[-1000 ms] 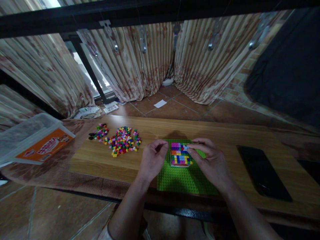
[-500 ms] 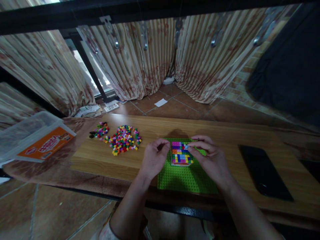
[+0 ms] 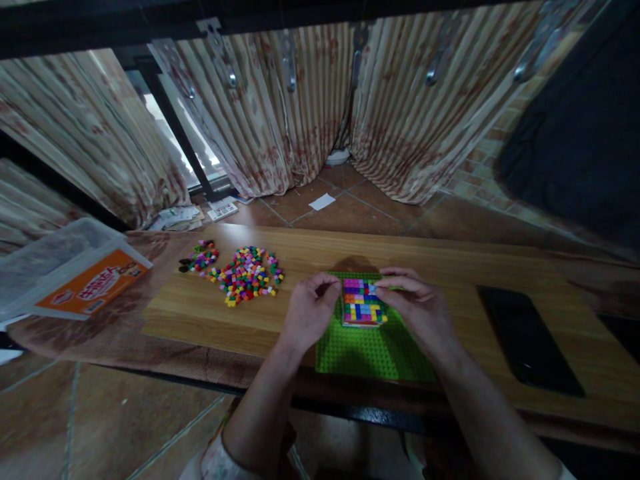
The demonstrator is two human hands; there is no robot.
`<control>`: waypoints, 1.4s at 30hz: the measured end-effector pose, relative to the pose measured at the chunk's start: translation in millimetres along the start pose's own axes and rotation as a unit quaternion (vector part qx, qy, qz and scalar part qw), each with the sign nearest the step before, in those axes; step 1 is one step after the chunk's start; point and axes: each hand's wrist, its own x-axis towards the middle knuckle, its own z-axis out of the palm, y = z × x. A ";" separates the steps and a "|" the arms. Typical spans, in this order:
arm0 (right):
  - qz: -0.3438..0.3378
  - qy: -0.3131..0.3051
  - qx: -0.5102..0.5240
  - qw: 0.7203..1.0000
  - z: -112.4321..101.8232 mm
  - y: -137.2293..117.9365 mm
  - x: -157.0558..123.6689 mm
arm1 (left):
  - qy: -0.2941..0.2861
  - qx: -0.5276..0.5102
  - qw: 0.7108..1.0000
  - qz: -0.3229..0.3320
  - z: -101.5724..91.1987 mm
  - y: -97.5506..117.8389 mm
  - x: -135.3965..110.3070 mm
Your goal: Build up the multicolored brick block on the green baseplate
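Hands barely shift. Left hand (image 3: 310, 310), right hand (image 3: 424, 308) pinch nearly closed at block (image 3: 364, 307); can't tell what's gripped. Block looks mostly covered; bricks (image 3: 245, 275) left of it remain loose.

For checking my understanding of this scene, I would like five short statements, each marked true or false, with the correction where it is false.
1. The brick block sits on the green baseplate. True.
2. The left hand and the right hand are both at the loose bricks. False: they are at the brick block, one on each side; the loose bricks lie further left.
3. The black device lies left of the baseplate. False: the black device lies to its right.
4. A white paper lies on the floor. True.
5. The plastic box has a blue label. False: the label on the plastic box is orange.
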 end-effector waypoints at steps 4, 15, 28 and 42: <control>-0.003 0.001 -0.002 1.000 -0.4 -0.4 -0.3 | 0.003 0.001 1.000 -0.001 -0.2 2.3 -0.3; -0.109 -0.037 -0.157 0.981 -8.2 -2.8 -1.1 | -0.003 0.005 1.000 0.003 1.1 3.4 -2.1; -0.146 -0.059 -0.205 0.966 -9.8 -10.2 -8.1 | -0.007 0.015 1.000 0.012 5.4 -4.6 -3.3; -0.157 -0.051 -0.242 0.956 -7.2 -13.1 -9.1 | -0.012 0.015 1.000 0.001 5.6 -0.5 -4.7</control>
